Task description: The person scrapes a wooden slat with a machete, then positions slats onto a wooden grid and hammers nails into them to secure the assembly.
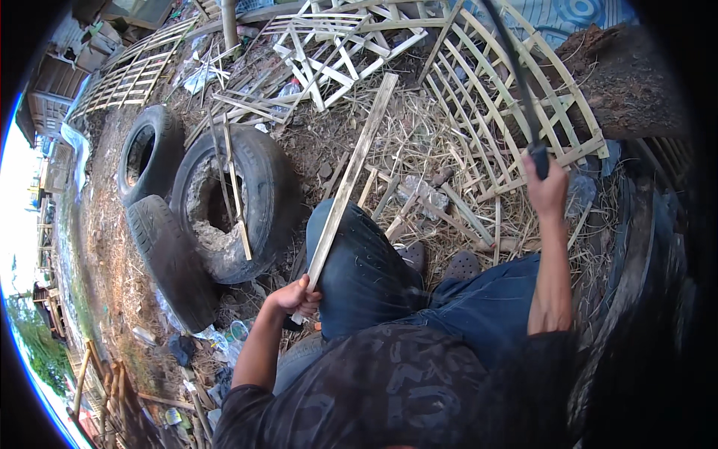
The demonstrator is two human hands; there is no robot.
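Note:
My left hand (297, 298) is closed round the lower end of a long flat wooden slat (353, 173). The slat lies across my left knee and slants up and away to the right. My right hand (547, 183), raised at the right, grips the black handle of a machete (514, 63). Its long dark blade points up and away, past the top edge of the view, apart from the slat. Part of the blade is blurred. Beneath the slat is my left leg in dark trousers (363, 258), dotted with small shavings.
Old tyres (262, 176) lie at the left, one with thin sticks (236, 187) across it. Lattice panels of split slats (486, 97) lie ahead and at the far right. Wood scraps and dry straw (415, 142) litter the ground. A thick log (628, 82) lies at the far right.

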